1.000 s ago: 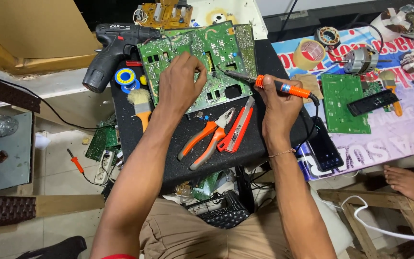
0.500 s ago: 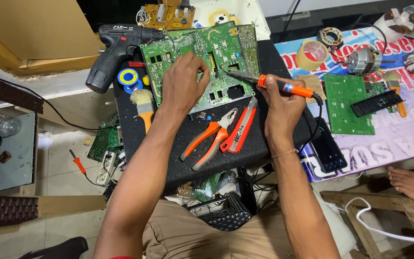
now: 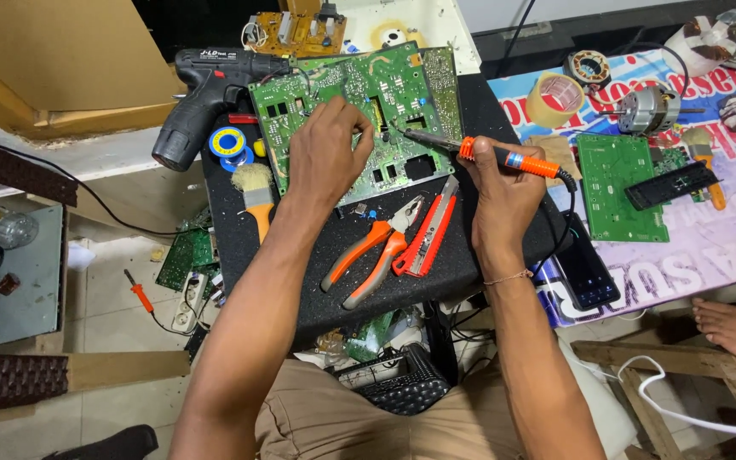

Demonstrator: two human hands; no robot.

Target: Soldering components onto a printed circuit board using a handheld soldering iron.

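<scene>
On the black desk, the green circuit board lies ahead of both hands: left hand fingertips pressed on it, right hand gripping the soldering iron, tip pointing leftward to the board's middle.

Even, diffuse overhead light, moderately bright; colours are saturated. The hands cast only soft, short shadows on the green circuit board. The black tabletop reads matte, without glare. Focus is sharp at centre; wide-angle distortion bends the frame edges, and the top left corner falls dark.
</scene>
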